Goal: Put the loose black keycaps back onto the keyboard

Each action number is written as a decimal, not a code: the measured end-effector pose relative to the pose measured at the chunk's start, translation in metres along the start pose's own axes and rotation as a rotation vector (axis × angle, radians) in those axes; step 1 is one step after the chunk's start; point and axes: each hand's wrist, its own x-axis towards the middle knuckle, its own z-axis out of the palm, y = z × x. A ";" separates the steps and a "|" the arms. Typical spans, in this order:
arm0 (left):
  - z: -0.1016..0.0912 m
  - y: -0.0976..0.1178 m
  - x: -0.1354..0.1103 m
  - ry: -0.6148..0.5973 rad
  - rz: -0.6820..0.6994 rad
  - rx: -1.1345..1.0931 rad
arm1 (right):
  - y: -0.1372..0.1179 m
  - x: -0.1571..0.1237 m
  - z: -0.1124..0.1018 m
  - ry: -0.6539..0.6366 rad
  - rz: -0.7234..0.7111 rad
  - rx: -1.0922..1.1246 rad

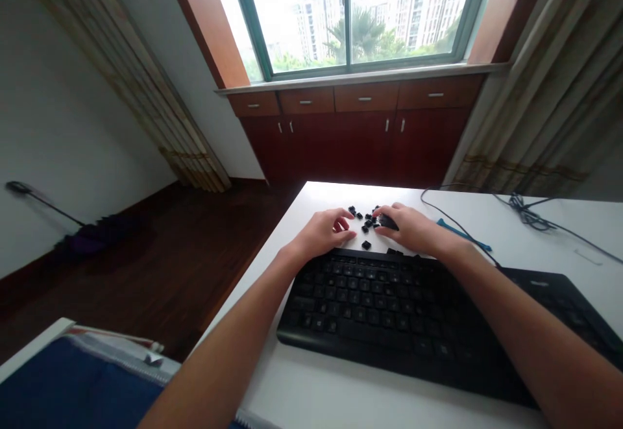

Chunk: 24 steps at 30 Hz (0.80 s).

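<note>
A black keyboard (389, 312) lies across a white table (487, 221). Beyond its far edge sits a small pile of loose black keycaps (366, 220). My left hand (325, 233) rests on the table just left of the pile, fingers curled, with nothing visible in them. My right hand (411, 228) reaches in from the right, its fingers curled on a dark keycap (388, 222) at the pile's edge. One keycap (366, 245) lies apart, between the hands.
A black cable (535, 221) runs over the table at the right, with a blue strip-like tool (462, 235) near my right wrist. A blue pouch (73, 383) lies at the lower left. Red wooden cabinets (360, 130) stand under the window.
</note>
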 end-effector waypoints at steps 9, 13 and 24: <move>0.017 0.012 0.006 -0.013 0.172 0.136 | 0.002 0.003 0.007 0.051 0.023 -0.026; 0.020 0.008 0.005 0.038 0.159 0.088 | 0.006 0.005 0.004 0.036 -0.002 -0.058; 0.024 0.009 0.004 0.055 0.183 0.147 | 0.018 0.005 -0.003 -0.071 0.037 -0.045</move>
